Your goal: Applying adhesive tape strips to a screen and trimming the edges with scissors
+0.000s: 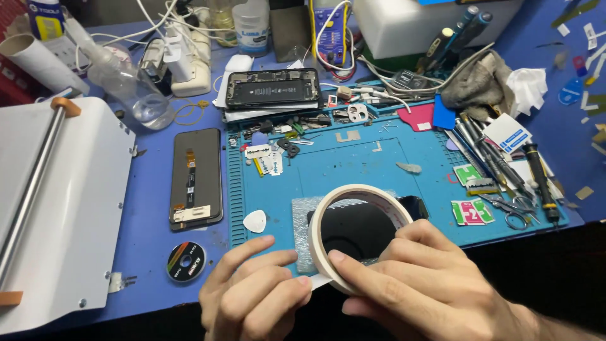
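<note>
Right hand [429,284] clamped on the tape roll [360,233] — left hand [252,290] pinching its loose end.

Both hands hold a roll of cream tape [353,218] upright over the blue mat [379,158]. The right hand [416,278] grips the roll's near rim, and the left hand [252,293] pinches its loose end. Behind the roll, on the mat, lies a dark phone [353,230]; left of the mat lie a phone screen [196,178] and a small black disc [185,261].
</note>
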